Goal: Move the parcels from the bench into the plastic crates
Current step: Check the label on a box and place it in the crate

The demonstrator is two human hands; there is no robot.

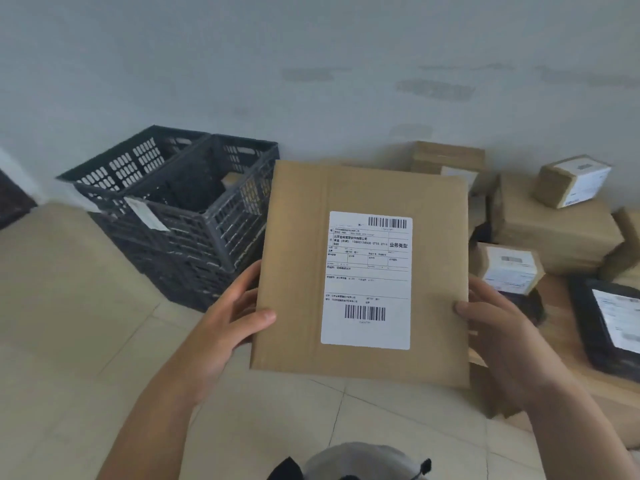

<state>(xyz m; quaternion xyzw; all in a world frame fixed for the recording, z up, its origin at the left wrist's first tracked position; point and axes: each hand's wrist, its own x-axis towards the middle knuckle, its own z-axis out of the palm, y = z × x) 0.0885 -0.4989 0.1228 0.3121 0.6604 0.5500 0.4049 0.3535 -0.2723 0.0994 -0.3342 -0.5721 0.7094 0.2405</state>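
Far left I see two dark slotted plastic crates (180, 202) stacked on the pale tiled floor (69, 306), lattice walls, rigid; a small box (231, 180) sits inside the top one. My left hand (225, 327) reaches up from below, thumb (258, 318) pressed flat on the front of a flat brown cardboard parcel (298, 271), fingers wrapped behind its left edge, so it grips the parcel. The parcel is held in the air between crates and bench, with a smooth white shipping label (369, 280) facing me. My right hand (495, 327) clasps the parcel's right edge, thumb on front. Right of it, the wooden bench (561, 344) carries taped brown boxes (550, 233) and a black pouch (602, 327).
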